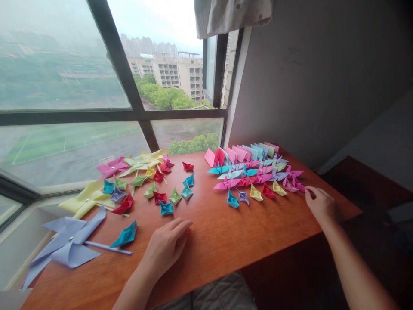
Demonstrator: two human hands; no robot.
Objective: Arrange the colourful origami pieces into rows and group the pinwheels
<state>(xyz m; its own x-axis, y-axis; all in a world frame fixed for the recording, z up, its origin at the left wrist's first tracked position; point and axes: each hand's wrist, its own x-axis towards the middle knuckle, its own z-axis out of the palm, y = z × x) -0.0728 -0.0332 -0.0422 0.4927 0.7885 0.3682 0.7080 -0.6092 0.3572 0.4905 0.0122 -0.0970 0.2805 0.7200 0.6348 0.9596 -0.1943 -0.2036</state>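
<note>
My left hand (166,245) lies flat on the wooden table (222,241), palm down, fingers loosely together and holding nothing. A teal folded paper piece (125,235) lies just to its left. My right hand (321,204) rests near the table's right edge with its fingertips pinched at a magenta folded piece (298,185), the end of a big cluster of coloured folded papers (253,168). What the fingers hold, if anything, is hidden.
Small origami pieces (167,196) are scattered mid-table. Paper pinwheels lie at left: lavender (69,247), yellow (85,200), pink (111,167). A large window (97,86) stands behind the table, a grey wall (322,77) at right.
</note>
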